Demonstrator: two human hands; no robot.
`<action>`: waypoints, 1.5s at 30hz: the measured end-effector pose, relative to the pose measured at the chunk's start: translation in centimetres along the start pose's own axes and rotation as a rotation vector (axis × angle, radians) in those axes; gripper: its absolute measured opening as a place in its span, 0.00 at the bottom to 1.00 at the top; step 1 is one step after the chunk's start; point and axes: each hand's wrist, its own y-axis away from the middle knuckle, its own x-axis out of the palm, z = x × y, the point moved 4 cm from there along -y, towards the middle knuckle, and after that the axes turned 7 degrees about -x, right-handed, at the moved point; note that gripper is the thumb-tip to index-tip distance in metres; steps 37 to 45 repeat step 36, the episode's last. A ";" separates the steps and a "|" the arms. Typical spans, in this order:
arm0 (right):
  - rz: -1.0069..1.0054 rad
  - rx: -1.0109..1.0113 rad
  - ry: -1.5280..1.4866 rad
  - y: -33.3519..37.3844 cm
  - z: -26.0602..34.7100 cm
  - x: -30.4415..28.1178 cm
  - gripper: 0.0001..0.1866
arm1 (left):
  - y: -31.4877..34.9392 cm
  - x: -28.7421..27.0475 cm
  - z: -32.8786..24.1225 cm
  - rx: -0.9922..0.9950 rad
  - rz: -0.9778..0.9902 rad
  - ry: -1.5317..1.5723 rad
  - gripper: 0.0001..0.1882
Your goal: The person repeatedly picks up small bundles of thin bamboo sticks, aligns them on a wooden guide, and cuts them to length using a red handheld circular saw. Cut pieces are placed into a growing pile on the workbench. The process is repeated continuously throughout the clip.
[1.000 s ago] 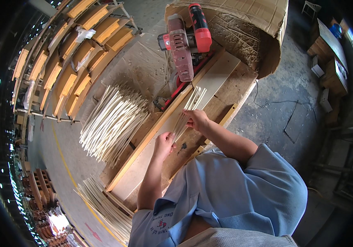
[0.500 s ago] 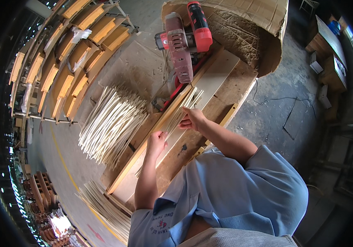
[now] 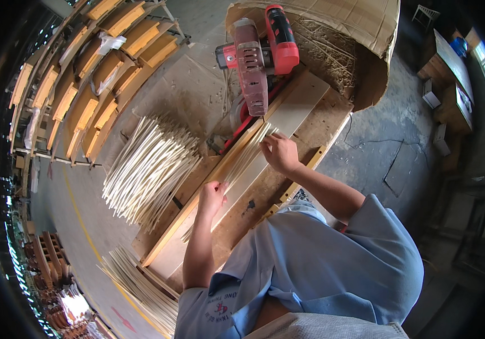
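A small bundle of thin pale rods [image 3: 245, 160] lies slantwise along the wooden fence of a cutting bench. My left hand [image 3: 212, 195] is closed around the bundle's middle part. At the far end, just short of the saw, my right hand [image 3: 280, 153] has its fingers curled down over the rod ends, which they partly hide. Beyond the hands stands a red and black power saw [image 3: 252, 70], its dusty guard raised over the fence. Left of the bench rests a large heap of similar pale rods [image 3: 151, 169].
More long rods [image 3: 141, 288] lie at the lower left. A big open cardboard box [image 3: 375, 68] with offcuts and dust stands behind the saw. Racks of wooden parts [image 3: 92, 73] fill the upper left. A cable [image 3: 392, 164] crosses the floor at right.
My right hand has moved up and to the right toward the rods' far end, and its fingers have curled down. My left hand stays at about the same place on the bundle.
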 end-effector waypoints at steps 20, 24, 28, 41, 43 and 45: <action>0.032 -0.324 0.290 -0.3 -3.0 0.4 0.29 | 0.0 -1.0 -0.3 0.001 -0.075 -0.104 0.23; 0.060 -0.349 0.293 -0.4 -2.9 0.4 0.33 | 0.1 -1.0 -0.4 -0.012 -0.125 -0.136 0.23; 0.089 -0.361 0.269 -0.6 -2.6 0.1 0.35 | 0.1 -1.1 0.6 0.036 -0.203 -0.127 0.23; 0.152 -0.286 0.289 -0.9 -3.2 0.8 0.36 | 1.6 -1.2 -1.4 0.153 -0.541 -0.534 0.22; 0.152 -0.286 0.289 -0.9 -3.2 0.8 0.36 | 1.6 -1.2 -1.4 0.153 -0.541 -0.534 0.22; 0.152 -0.286 0.289 -0.9 -3.2 0.8 0.36 | 1.6 -1.2 -1.4 0.153 -0.541 -0.534 0.22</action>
